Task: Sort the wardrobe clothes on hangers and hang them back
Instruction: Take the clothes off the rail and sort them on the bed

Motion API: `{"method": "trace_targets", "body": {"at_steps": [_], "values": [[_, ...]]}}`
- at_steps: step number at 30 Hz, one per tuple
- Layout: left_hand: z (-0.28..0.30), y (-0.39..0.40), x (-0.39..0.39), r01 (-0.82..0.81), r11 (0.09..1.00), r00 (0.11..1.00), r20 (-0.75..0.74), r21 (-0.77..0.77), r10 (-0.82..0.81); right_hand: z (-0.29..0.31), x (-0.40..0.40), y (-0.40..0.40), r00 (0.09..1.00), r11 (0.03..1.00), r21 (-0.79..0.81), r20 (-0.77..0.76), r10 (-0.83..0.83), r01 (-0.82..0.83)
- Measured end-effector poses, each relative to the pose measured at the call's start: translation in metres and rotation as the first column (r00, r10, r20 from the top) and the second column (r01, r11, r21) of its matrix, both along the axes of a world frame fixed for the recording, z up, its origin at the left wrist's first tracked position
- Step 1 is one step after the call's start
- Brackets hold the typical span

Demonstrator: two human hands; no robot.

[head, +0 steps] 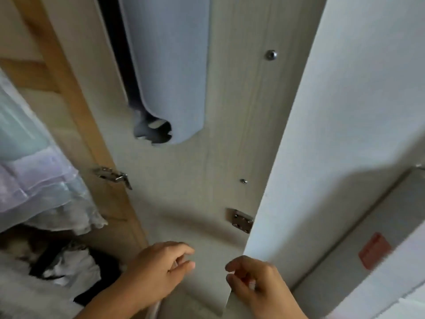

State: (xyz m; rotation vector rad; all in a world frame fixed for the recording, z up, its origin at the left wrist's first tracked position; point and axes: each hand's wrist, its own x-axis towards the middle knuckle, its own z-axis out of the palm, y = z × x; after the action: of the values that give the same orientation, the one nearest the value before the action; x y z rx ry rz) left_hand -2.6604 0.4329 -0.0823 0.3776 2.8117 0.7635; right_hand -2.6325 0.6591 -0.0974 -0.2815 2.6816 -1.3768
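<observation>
Item: our left hand, fingers loosely curled, grip holding nothing. Item: our right hand, grip pinching the lower edge of the white wardrobe door. Item: pale blue garment, hanging well above both grips. Item: sheer light clothes, up and left of the left grip.

An open door fills the middle — a garment hangs against its upper part. Left of it, hanging clothes above a pile. Both hands lie low, before the door — the right at its edge.
</observation>
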Motion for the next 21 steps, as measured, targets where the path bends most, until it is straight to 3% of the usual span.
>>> {"method": "trace_targets", "body": {"at_steps": [6,11,17,21], "values": [[0.042,-0.046,0.022,-0.240,0.969,0.959,-0.141,0.053,0.246,0.046,-0.023,-0.058,0.965,0.981,-0.048,-0.198,0.174,-0.187],[0.084,-0.067,0.045,-0.355,0.932,0.894,-0.265,0.077,0.362,0.090,-0.033,-0.098,0.885,0.937,-0.043,-0.345,0.312,-0.347],[0.130,-0.089,0.058,-0.474,0.877,0.765,-0.454,0.082,0.457,0.143,-0.046,-0.150,0.777,0.880,-0.066,-0.504,0.377,-0.470],[0.174,-0.111,0.054,-0.545,0.823,0.631,-0.569,0.159,0.527,0.190,-0.050,-0.189,0.708,0.846,-0.138,-0.625,0.330,-0.516]]}}
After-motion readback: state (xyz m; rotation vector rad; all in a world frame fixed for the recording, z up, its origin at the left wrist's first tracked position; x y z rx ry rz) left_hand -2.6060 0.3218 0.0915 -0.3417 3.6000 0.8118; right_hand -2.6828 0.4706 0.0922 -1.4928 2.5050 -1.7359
